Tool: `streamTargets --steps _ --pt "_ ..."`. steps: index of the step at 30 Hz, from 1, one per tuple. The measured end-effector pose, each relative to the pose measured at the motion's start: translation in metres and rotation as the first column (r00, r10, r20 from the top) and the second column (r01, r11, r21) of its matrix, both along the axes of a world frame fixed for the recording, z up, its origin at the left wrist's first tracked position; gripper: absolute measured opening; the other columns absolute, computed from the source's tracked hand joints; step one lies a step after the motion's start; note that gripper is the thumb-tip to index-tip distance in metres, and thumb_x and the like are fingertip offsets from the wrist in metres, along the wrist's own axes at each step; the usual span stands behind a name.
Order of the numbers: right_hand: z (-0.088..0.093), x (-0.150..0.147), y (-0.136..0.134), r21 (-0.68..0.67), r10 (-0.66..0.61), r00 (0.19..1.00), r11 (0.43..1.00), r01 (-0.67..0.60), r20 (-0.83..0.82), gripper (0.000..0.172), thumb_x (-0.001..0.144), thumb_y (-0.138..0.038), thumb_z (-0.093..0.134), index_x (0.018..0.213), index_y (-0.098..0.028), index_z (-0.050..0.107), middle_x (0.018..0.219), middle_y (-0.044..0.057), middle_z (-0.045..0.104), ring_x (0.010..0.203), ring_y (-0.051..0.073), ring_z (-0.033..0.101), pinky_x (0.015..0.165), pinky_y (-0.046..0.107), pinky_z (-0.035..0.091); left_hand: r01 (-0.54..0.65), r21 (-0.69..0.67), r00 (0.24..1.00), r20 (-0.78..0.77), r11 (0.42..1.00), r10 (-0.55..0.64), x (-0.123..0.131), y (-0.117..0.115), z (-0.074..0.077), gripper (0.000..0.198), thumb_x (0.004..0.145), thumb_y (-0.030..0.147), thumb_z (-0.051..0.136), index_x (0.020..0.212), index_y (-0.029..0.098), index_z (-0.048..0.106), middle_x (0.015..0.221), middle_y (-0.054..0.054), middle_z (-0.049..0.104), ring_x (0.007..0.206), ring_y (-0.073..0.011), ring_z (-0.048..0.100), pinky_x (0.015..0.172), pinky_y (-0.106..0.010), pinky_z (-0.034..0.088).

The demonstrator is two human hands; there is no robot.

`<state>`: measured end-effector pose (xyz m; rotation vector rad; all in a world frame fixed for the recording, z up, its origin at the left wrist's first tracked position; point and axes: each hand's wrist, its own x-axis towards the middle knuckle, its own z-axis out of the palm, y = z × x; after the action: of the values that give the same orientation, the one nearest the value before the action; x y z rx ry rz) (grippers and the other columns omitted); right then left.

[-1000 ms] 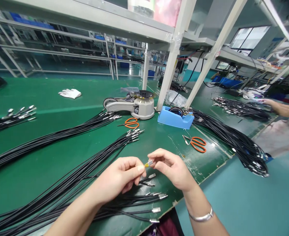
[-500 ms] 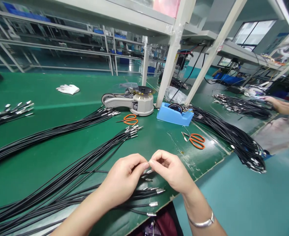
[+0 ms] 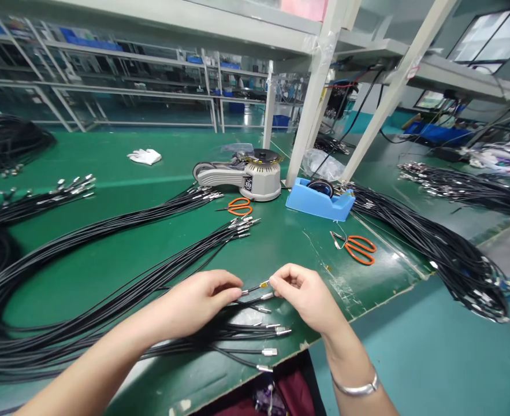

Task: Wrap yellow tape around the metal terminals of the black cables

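Seen from the head camera, a person's two bare hands work at one black cable (image 3: pixel 255 288) held just above a green table (image 3: pixel 289 245). The left hand (image 3: pixel 205 297) pinches it between thumb and fingertips at a silver sleeve (image 3: pixel 245 292); the right hand (image 3: pixel 300 292), a silver bangle (image 3: pixel 356 389) on its wrist, pinches the cable's tip beside a band of yellow tape (image 3: pixel 264 284). Silver-tipped cable ends (image 3: pixel 270 352) lie below the hands near the table's edge, while a cable bundle (image 3: pixel 185 251) stretches across the left side. Beyond stand a grey round machine (image 3: pixel 261 186) and, to its right, a blue tape dispenser (image 3: pixel 300 200). Orange-handled scissors (image 3: pixel 361 249) rest in front of the dispenser, a second pair (image 3: pixel 239 206) lies before the machine, and a white glove (image 3: pixel 144 156) lies farther back at left.
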<state>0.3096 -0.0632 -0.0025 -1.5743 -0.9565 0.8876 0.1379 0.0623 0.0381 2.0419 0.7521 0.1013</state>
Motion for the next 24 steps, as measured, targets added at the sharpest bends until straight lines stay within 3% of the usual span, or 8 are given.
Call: streamTargets --steps 5,11,20,24 --pt "0.001 -0.002 -0.005 0.026 -0.042 0.999 0.999 0.042 -0.004 0.019 0.077 -0.033 0.062 0.069 -0.016 0.060 0.063 -0.001 0.060 0.060 0.012 0.055 0.060 0.024 0.044 0.012 0.006 1.000 -0.021 1.000 -0.012 0.006 -0.015 -0.008 0.026 0.081 0.038 0.052 0.073 0.020 0.070 0.074 -0.001 0.069 0.071 -0.0176 0.060 0.065 -0.022 0.042" --pt "-0.001 -0.007 -0.010 0.054 -0.067 0.997 0.996 0.068 -0.033 0.020 0.077 -0.034 0.062 0.068 -0.016 0.060 0.062 -0.001 0.061 0.059 0.013 0.056 0.060 0.025 0.046 0.020 -0.039 0.999 0.047 0.999 -0.018 0.018 -0.024 -0.006 0.028 0.079 0.040 0.052 0.072 0.019 0.069 0.070 0.000 0.066 0.067 -0.0163 0.057 0.063 -0.022 0.041" --pt "-0.004 -0.012 -0.014 0.074 -0.106 0.994 0.991 0.108 -0.034 0.021 0.078 -0.035 0.061 0.069 -0.016 0.060 0.063 0.000 0.062 0.060 0.013 0.056 0.059 0.024 0.045 -0.040 -0.338 0.989 0.123 0.940 0.087 0.024 -0.028 -0.020 0.027 0.076 0.039 0.058 0.068 0.015 0.068 0.063 -0.002 0.064 0.059 -0.0142 0.054 0.061 -0.023 0.044" --pt "-0.005 -0.014 -0.016 0.070 -0.107 0.994 0.992 0.108 -0.018 0.020 0.079 -0.035 0.061 0.071 -0.016 0.061 0.065 0.001 0.062 0.061 0.014 0.056 0.060 0.025 0.046 -0.042 -0.308 0.990 0.114 0.950 0.080 0.025 -0.031 -0.019 0.028 0.077 0.039 0.056 0.069 0.015 0.067 0.063 -0.001 0.063 0.059 -0.0139 0.052 0.060 -0.022 0.042"
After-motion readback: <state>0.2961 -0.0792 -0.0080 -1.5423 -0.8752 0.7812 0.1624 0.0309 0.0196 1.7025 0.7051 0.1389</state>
